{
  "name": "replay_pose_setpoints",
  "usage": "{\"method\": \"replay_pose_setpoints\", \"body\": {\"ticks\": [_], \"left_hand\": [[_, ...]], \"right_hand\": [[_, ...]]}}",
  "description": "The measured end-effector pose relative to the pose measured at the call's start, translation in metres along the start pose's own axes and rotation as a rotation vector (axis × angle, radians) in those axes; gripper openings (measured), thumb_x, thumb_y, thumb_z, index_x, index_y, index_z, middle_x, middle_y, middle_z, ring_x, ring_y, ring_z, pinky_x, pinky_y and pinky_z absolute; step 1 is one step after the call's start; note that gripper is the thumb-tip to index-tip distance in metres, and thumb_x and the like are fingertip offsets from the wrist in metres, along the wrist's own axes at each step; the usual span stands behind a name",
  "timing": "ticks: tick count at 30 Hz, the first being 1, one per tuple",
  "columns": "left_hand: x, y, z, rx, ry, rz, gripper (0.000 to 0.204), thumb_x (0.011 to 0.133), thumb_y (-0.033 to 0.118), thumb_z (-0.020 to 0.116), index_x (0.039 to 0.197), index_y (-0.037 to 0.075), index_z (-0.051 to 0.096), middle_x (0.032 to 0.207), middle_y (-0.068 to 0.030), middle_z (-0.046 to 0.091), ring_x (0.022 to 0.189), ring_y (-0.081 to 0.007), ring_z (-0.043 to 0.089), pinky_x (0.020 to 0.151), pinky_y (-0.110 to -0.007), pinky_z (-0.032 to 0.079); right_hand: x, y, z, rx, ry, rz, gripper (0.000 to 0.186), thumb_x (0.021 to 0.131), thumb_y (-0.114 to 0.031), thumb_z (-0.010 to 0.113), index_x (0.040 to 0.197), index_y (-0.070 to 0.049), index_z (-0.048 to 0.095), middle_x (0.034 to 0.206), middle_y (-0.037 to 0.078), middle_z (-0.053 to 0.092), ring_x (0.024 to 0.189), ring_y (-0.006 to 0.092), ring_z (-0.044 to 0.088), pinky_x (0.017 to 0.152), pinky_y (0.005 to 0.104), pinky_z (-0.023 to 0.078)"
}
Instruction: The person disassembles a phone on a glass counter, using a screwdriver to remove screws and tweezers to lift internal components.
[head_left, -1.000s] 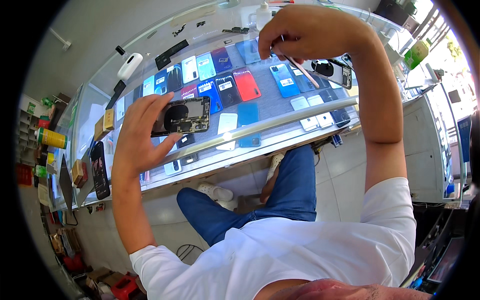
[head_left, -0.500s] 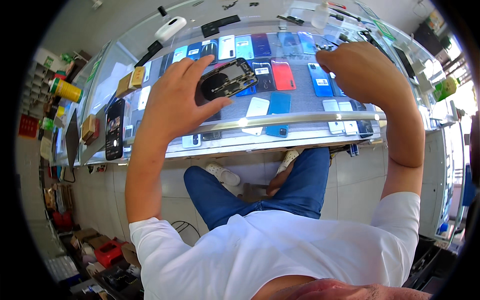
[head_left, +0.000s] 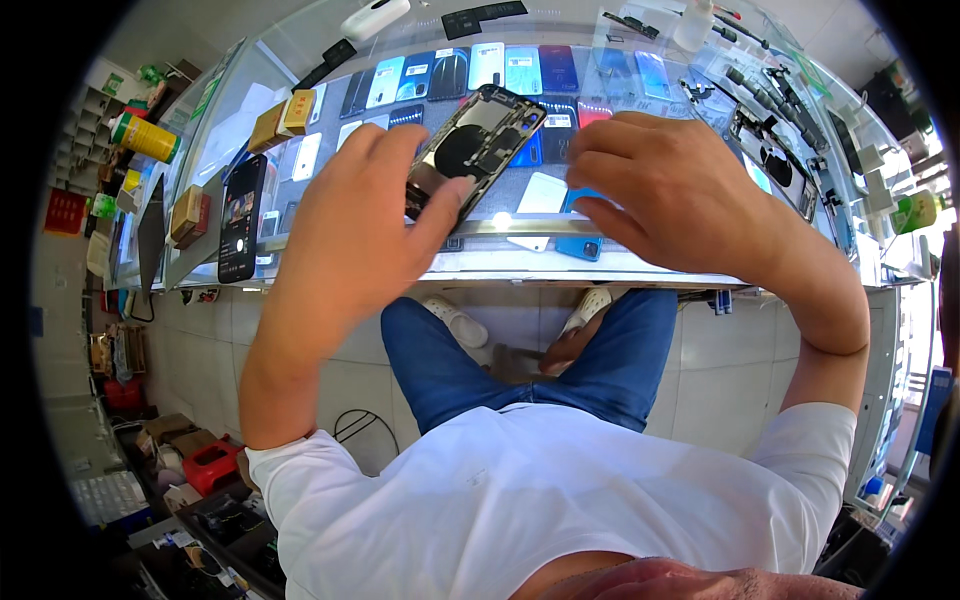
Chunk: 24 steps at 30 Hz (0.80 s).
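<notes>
My left hand (head_left: 365, 215) grips an opened phone housing (head_left: 485, 145), its inside turned up. A round black patch and metal-coloured parts show in it, and my thumb lies across its lower edge. The housing is tilted above the glass counter. Just to its right hovers my right hand (head_left: 675, 190), apart from it, with curled fingers whose tips are pressed together. Whatever is between those fingertips is too small or hidden to make out. Beneath both hands, several phones lie in the glass counter, among them a blue phone (head_left: 580, 246) and a white phone (head_left: 541, 190).
A dark phone with a lit screen (head_left: 240, 218) leans at the left, beside small yellow boxes (head_left: 284, 121). Loose phone parts (head_left: 785, 165) and tools lie at the right, with a clear bottle (head_left: 693, 27) behind. A metal edge (head_left: 500, 228) runs along the counter's front.
My right hand has come from the parts at the far right toward the phone housing. My left hand has turned the housing more upright. The whole view has shifted slightly.
</notes>
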<state>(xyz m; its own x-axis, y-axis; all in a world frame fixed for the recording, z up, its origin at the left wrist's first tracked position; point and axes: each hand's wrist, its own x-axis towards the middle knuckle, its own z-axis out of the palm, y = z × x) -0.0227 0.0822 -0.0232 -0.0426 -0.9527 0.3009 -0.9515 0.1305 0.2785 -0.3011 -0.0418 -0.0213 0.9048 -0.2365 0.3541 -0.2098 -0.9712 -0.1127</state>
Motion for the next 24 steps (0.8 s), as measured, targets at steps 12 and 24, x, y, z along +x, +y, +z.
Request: {"method": "replay_pose_setpoints", "body": {"ticks": [12, 24], "left_hand": [[-0.004, 0.048, 0.019, -0.395, -0.148, 0.436, 0.038, 0.087, 0.014, 0.09, 0.111, 0.001, 0.063, 0.123, -0.0166, 0.061, 0.095, -0.036, 0.07, 0.08, -0.041, 0.059], [0.072, -0.045, -0.027, 0.033, -0.265, 0.203, 0.077, 0.085, 0.028, 0.092, 0.154, 0.014, 0.063, 0.142, -0.014, 0.069, 0.132, -0.0303, 0.067, 0.108, -0.042, 0.055]], "right_hand": [[0.007, 0.035, 0.019, 0.142, 0.12, 0.144, 0.028, 0.099, -0.026, 0.072, 0.115, -0.004, 0.071, 0.101, 0.018, 0.073, 0.095, 0.043, 0.072, 0.086, 0.0513, 0.058], [0.008, 0.019, 0.014, 0.141, -0.02, 0.155, 0.072, 0.093, -0.022, 0.078, 0.16, -0.01, 0.053, 0.121, 0.02, 0.074, 0.115, 0.0411, 0.07, 0.099, 0.0507, 0.057]]}}
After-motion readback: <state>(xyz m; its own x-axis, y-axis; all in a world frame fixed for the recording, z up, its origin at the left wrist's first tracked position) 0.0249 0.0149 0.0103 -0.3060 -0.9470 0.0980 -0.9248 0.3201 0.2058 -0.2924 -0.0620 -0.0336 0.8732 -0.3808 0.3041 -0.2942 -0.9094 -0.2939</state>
